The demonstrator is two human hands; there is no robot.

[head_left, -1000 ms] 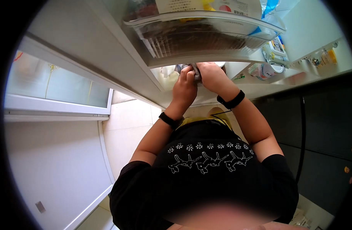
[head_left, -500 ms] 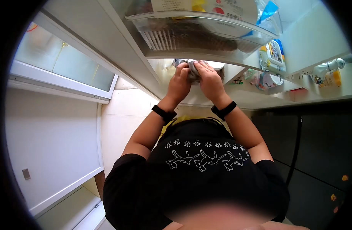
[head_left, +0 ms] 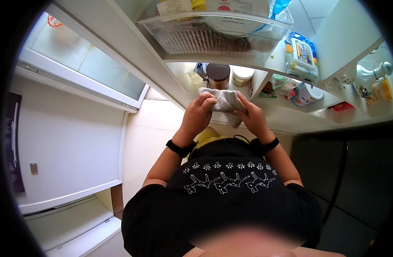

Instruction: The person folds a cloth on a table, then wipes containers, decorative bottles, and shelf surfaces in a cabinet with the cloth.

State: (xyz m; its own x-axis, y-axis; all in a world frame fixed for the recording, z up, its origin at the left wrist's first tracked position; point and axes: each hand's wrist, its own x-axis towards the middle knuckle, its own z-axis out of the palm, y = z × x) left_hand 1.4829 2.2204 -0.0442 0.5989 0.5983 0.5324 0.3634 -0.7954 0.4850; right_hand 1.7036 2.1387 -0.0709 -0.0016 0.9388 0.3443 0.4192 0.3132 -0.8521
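Note:
A crumpled grey cloth (head_left: pixel 225 101) is stretched between my two hands, just in front of a lower shelf. My left hand (head_left: pixel 198 112) grips its left side, with the fingers curled over it. On the other side, my right hand (head_left: pixel 253 115) pinches the cloth between thumb and fingers. One corner of the cloth hangs down between the hands. Behind it on the shelf stand a jar with a dark brown lid (head_left: pixel 218 75) and a jar with a white lid (head_left: pixel 242 76).
Above is a clear plastic bin (head_left: pixel 213 36) with packages. To the right are a pack of wipes (head_left: pixel 302 55), a white-and-blue tub (head_left: pixel 306 94) and a white pitcher (head_left: pixel 369 79). A white cabinet (head_left: pixel 72 141) stands left, dark panels (head_left: pixel 320 167) lower right.
My hands have come back out of the lower shelf with the cloth and now hold it spread wider. The two jars behind have come into fuller view.

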